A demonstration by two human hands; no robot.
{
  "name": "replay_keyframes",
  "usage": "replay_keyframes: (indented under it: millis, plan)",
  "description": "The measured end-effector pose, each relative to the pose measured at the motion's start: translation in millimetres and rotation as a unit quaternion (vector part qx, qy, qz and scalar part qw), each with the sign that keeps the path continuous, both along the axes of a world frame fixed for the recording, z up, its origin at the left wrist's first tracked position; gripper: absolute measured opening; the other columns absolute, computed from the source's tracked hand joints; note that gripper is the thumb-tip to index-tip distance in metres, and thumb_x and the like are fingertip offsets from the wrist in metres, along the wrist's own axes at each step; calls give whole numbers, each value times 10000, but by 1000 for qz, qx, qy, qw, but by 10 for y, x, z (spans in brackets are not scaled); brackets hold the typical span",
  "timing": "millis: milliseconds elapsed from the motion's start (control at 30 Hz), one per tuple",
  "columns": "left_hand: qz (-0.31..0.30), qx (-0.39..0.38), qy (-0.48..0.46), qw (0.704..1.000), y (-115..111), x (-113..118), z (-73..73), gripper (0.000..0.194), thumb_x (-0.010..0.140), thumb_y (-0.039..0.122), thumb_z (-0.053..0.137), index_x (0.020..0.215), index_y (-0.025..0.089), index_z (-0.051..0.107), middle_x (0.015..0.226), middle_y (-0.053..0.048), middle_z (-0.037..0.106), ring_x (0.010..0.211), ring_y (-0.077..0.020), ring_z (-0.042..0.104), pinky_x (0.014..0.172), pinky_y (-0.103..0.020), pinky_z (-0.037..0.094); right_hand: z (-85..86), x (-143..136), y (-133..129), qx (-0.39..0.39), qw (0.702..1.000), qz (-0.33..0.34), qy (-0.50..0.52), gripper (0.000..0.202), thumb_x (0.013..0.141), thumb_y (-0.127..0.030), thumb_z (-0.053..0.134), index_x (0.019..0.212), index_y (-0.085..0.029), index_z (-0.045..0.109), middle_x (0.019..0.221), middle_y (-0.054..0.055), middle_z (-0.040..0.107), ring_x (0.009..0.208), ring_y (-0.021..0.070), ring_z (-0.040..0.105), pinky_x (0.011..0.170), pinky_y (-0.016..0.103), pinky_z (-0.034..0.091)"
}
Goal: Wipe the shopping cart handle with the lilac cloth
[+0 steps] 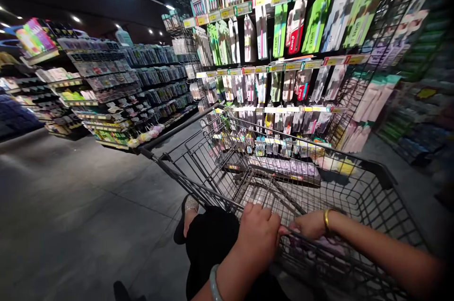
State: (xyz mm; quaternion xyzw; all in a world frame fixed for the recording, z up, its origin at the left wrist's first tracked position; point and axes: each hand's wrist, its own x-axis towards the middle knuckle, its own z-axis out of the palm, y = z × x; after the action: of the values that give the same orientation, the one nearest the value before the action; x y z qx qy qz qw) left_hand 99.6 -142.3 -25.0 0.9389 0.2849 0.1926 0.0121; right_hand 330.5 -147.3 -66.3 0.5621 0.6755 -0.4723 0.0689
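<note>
My left hand [259, 229], with a pale bangle at the wrist, is wrapped over the near side rim of a black wire shopping cart [273, 175]. Just right of it, my right hand [309, 224], wearing a gold bangle, reaches over the same rim with curled fingers that the rim partly hides. A purplish item [331, 245] lies below my right hand, seen through the wire; whether the fingers touch it is unclear. The cart's basket stretches across in front of me.
A rack of hanging toothbrush packs [280, 31] stands beyond the cart. More stocked shelves [106, 74] are on the left, and others on the right are blurred. My black-clothed legs and a sandalled foot [190, 208] show beside the cart on the grey floor [88, 206].
</note>
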Motion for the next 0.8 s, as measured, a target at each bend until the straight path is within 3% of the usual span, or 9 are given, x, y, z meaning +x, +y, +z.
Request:
replay_keyframes:
  millis: [100, 167, 300, 433, 533, 667, 733, 800]
  plan:
    - [-3, 2, -12, 1000, 8, -20, -20, 225, 971, 389, 525, 833, 222, 587, 833, -25, 621, 795, -203, 516, 775, -400, 330, 240, 71, 14, -53, 993, -35, 102, 436, 549, -190, 595, 971, -243, 690, 717, -69, 563, 648, 110, 470, 575, 207, 366]
    - [-2, 4, -16, 1000, 17, -27, -28, 224, 968, 392, 527, 828, 227, 585, 816, -21, 616, 787, -203, 515, 762, -397, 326, 329, 81, 0, -48, 987, -58, 142, 510, 555, -191, 579, 1050, -257, 679, 777, -63, 587, 676, 113, 496, 576, 202, 375]
    - [1, 7, -30, 1000, 21, -29, -41, 239, 963, 399, 534, 796, 230, 570, 789, -19, 606, 768, -202, 510, 749, -395, 325, 149, -6, -44, 73, 997, -8, -1, 453, 576, -186, 574, 999, -287, 702, 755, -47, 581, 666, 134, 512, 604, 237, 396]
    - [0, 7, -56, 998, 15, -22, -76, 244, 954, 366, 533, 753, 228, 539, 762, -15, 601, 743, -203, 503, 740, -392, 316, -78, -90, -39, 1, 992, 99, -81, 327, 577, -189, 610, 875, -283, 705, 639, -63, 521, 574, 134, 488, 606, 262, 418]
    - [-11, 18, -77, 997, 30, -19, -109, 257, 954, 373, 518, 741, 231, 533, 736, -14, 594, 719, -202, 502, 722, -386, 308, 36, -55, -4, 4, 994, 94, -55, 357, 581, -172, 617, 906, -290, 706, 636, -75, 525, 563, 123, 473, 596, 249, 411]
    - [-29, 36, -86, 995, 66, -34, -127, 320, 998, 405, 421, 756, 235, 544, 723, -17, 589, 701, -204, 500, 705, -381, 306, 303, -3, 33, -5, 997, 3, 81, 432, 599, -176, 618, 1007, -295, 693, 741, -81, 582, 614, 98, 486, 590, 208, 406]
    - [-32, 36, -76, 996, 79, -50, -123, 370, 1022, 417, 359, 762, 234, 547, 728, -20, 596, 697, -205, 505, 701, -379, 308, 316, -41, 32, 6, 996, -18, 86, 425, 593, -173, 628, 995, -300, 680, 736, -83, 579, 596, 99, 482, 557, 205, 396]
    - [-33, 39, -71, 996, 92, -60, -116, 405, 1034, 431, 325, 759, 232, 546, 723, -19, 600, 687, -202, 510, 692, -375, 309, 238, -113, 24, 15, 999, 13, 28, 317, 588, -156, 632, 875, -289, 658, 661, -83, 556, 539, 110, 470, 510, 219, 373]
